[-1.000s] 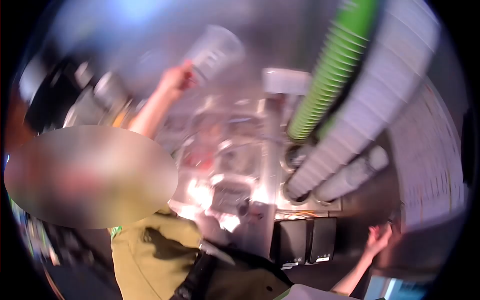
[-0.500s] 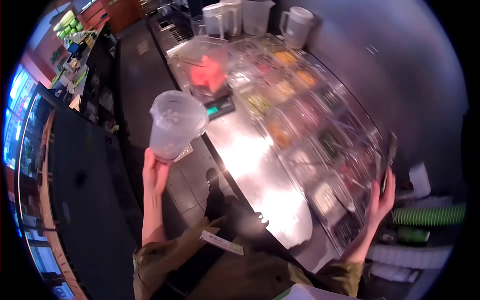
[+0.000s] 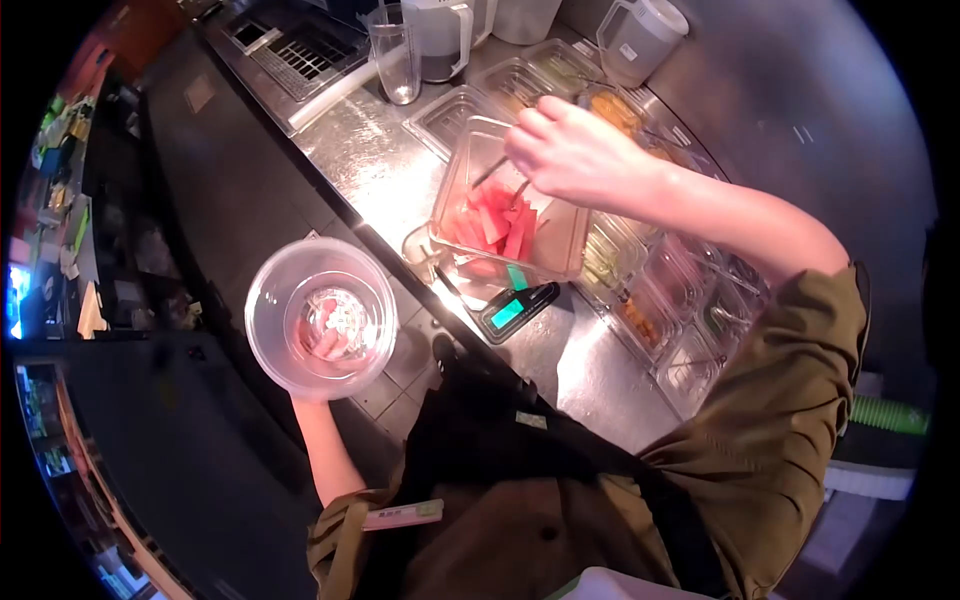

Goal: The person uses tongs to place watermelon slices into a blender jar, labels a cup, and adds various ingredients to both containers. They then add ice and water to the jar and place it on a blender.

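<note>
My left hand (image 3: 311, 408) supports a clear plastic tub (image 3: 262, 355) from below, over the floor beside the counter. Its mouth tilts toward me, and pinkish shapes show through the bottom; the fingers are mostly hidden. My right hand (image 3: 560, 145) is closed on metal tongs (image 3: 488, 172), whose arms reach down into a clear rectangular container (image 3: 572, 235). Red watermelon pieces (image 3: 495, 222) lie in that container, at the tips of the tongs. Just in front of it sits a small black scale (image 3: 520, 312) with a lit green display.
Lidded and open containers of cut food (image 3: 640, 320) line the counter (image 3: 340, 150) on the right. White pitchers (image 3: 640, 40) and a clear tall cup (image 3: 395, 60) stand at the back. A green ribbed stack (image 3: 888, 415) lies at far right.
My right hand has carried the tongs from the right-hand containers across to the watermelon. My left hand has lowered the tub and tipped its mouth toward me. The view has shifted.
</note>
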The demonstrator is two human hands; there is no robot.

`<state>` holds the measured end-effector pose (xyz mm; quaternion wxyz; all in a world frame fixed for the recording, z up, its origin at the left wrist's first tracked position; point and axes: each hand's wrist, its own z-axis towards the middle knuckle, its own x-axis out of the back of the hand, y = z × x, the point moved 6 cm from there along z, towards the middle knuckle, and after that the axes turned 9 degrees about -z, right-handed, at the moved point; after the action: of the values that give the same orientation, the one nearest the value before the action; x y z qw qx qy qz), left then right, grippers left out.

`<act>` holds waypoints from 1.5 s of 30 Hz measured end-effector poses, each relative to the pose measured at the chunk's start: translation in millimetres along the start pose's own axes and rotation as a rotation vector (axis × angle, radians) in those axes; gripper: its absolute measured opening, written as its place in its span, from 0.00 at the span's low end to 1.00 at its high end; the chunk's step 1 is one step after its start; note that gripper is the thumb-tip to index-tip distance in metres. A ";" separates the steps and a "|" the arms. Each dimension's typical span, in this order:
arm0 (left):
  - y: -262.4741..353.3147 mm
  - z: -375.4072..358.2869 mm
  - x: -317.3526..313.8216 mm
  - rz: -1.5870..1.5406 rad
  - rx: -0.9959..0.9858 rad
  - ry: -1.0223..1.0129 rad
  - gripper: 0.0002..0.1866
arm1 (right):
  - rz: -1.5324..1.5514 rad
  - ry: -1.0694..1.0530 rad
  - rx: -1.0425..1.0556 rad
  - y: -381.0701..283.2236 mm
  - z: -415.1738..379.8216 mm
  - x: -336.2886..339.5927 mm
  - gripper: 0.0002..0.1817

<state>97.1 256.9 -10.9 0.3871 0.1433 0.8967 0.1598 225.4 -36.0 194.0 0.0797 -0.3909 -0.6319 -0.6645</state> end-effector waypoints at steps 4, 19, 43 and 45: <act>29.5 44.1 -43.4 0.042 0.135 -0.449 0.20 | -0.097 -0.111 0.181 -12.9 23.6 -18.5 0.08; 27.2 78.0 -190.9 0.320 0.249 -0.932 0.16 | 0.324 0.180 -0.391 107.2 -10.5 89.4 0.26; 2.2 106.6 -184.5 0.335 0.311 -0.559 0.12 | 0.648 -0.385 -0.580 41.5 -58.2 31.1 0.05; 5.6 110.3 -188.0 0.359 0.338 -0.620 0.10 | 0.705 -0.197 -0.722 74.6 -66.1 65.5 0.10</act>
<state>303.4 209.8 41.6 0.5765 0.4008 0.7116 0.0243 197.8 -84.3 299.6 0.0990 -0.6437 -0.1964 -0.7330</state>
